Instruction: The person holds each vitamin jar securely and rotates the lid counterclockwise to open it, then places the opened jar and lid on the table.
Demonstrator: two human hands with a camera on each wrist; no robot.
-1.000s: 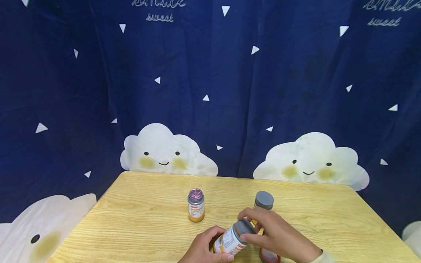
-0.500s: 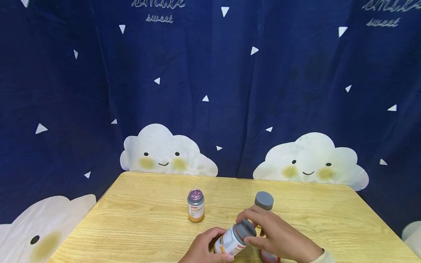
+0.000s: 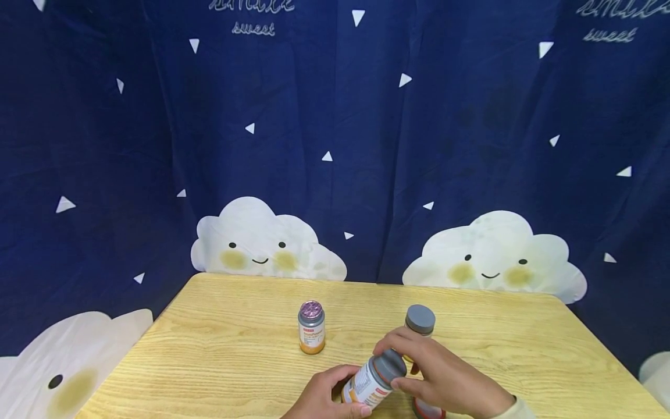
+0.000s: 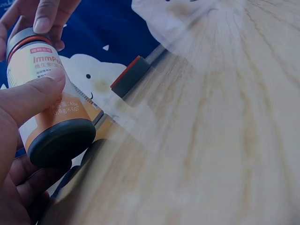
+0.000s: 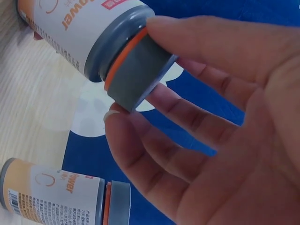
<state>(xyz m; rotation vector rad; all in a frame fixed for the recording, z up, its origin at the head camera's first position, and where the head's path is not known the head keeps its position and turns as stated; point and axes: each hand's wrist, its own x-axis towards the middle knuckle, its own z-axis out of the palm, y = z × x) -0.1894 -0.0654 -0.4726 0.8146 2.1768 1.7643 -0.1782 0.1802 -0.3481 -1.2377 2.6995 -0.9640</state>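
My left hand [image 3: 332, 396] grips the body of a white-and-orange supplement bottle [image 3: 365, 386], its thumb lying across the label. The bottle leans with its top toward the right. My right hand [image 3: 445, 375] pinches its grey cap [image 5: 140, 70] between thumb and fingertips. An orange ring shows just under the cap, which sits on the bottle's neck. In the left wrist view, the grey base of the held bottle [image 4: 56, 93] is tipped up off the table. Part of the label is hidden behind the left thumb.
An uncapped bottle with purple foil seal [image 3: 312, 329] stands left of the hands. Behind the right hand stands another bottle with a grey cap [image 3: 420, 319], its lower part hidden. A loose grey cap [image 3: 428, 409] with a red-orange rim lies on the wooden table [image 3: 220, 349]. Beyond hangs a blue curtain [image 3: 293, 145].
My right hand's fingers have shifted slightly around the cap, with the thumb a little further right. The left hand and its bottle have hardly moved. The other bottles stay put.
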